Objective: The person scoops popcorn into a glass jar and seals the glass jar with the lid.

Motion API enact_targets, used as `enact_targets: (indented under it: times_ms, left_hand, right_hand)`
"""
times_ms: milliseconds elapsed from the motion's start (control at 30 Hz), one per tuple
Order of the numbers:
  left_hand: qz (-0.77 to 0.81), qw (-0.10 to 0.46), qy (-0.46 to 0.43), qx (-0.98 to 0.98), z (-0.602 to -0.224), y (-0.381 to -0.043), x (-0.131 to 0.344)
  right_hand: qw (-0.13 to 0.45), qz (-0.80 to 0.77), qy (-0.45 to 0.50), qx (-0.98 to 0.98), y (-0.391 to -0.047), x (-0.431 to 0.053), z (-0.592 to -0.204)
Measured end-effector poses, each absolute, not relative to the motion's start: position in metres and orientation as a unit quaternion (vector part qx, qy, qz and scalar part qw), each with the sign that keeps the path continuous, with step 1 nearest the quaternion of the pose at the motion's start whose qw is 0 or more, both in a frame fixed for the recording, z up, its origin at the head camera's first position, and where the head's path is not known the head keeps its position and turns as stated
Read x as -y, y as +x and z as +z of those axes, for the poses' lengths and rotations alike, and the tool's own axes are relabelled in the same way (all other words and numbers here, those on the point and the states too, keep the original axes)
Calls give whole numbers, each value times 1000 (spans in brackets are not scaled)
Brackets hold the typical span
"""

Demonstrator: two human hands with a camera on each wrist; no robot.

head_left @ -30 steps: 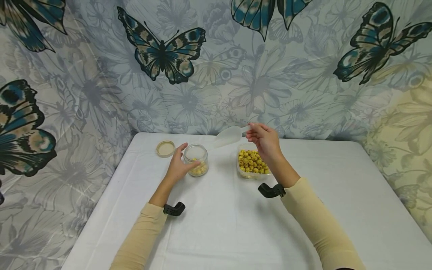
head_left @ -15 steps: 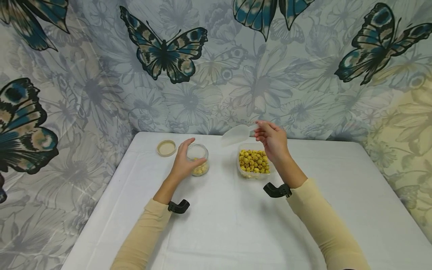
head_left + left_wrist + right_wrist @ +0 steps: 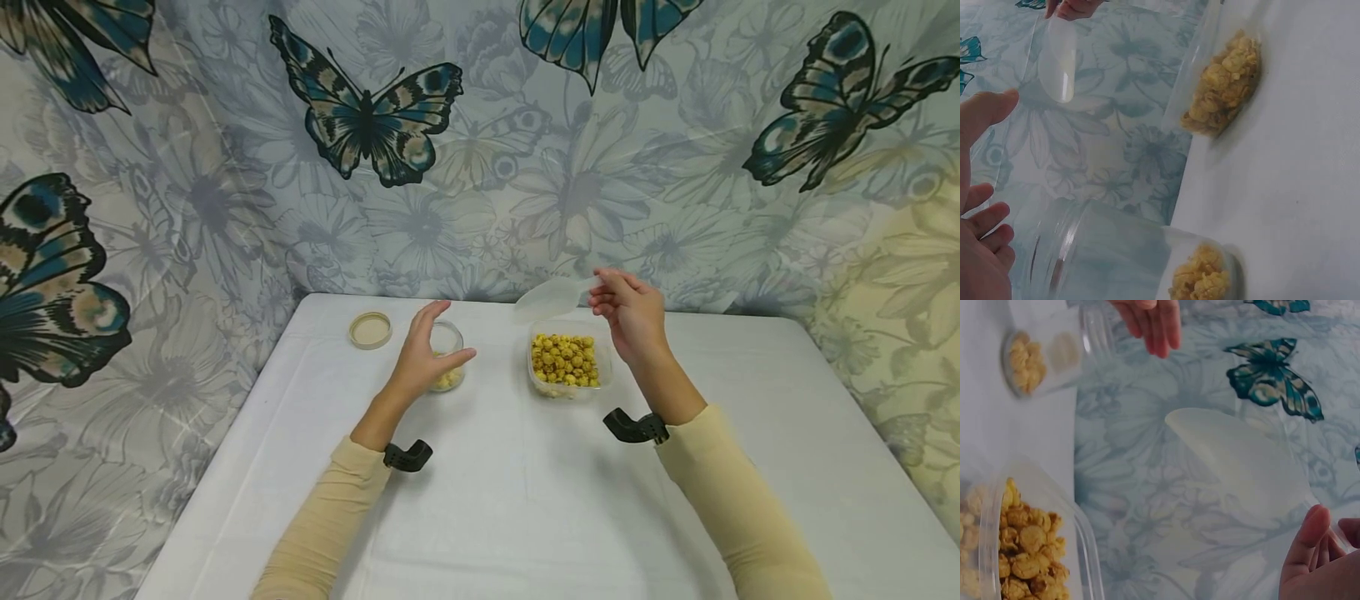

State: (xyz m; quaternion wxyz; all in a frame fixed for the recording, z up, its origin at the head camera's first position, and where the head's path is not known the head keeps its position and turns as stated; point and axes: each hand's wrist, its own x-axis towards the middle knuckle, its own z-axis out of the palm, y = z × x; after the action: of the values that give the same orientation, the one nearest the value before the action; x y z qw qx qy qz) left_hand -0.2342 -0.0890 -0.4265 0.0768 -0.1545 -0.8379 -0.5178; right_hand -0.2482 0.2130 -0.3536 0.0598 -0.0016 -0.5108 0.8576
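So the left hand [image 3: 420,362] is right by the jar [image 3: 448,337], thumb and fingers spread wide, not actually touching the glass as far as I can see in the right wrist view. Jar's standing upright near the far edge of the counter [image 3: 517,483], a bit left of the middle, with just a small heap of popcorn [image 3: 1204,275] down at the bottom.

The right hand [image 3: 633,317] has the thumb and fingers pinched on the handle of a see-through scoop [image 3: 551,297]. That's up in the air, above the tub and toward the far edge, blade pointing left.

The tub [image 3: 605,354] is clear plastic and sits around the middle of the far edge, to the right of the jar and apart from it, with loads of yellow popcorn in it. The lid [image 3: 371,331] lies flat by the far left corner. Behind all that there's a grey-blue floral backdrop [image 3: 480,233] with big teal butterflies.
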Motion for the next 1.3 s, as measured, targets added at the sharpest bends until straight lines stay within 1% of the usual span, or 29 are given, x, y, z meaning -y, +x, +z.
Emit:
enact_targets:
  times_ms: [267,567,967,1300]
  left_hand:
    - [-527,55,-178,830,-424,-238,76]
    - [-526,57,-189,827,-425,-241,60]
    - [-524,37,-210,824,-433,-237,38]
    - [-518,-2,-206,830,-445,-234,26]
  right_hand:
    - [82,858,-20,507,-243,-227,-359]
    - [99,851,-40,514,-242,-239,-366]
    - [138,827,-65,541,-245,-246,-375]
    - [162,792,-89,582,-246,-251,-383]
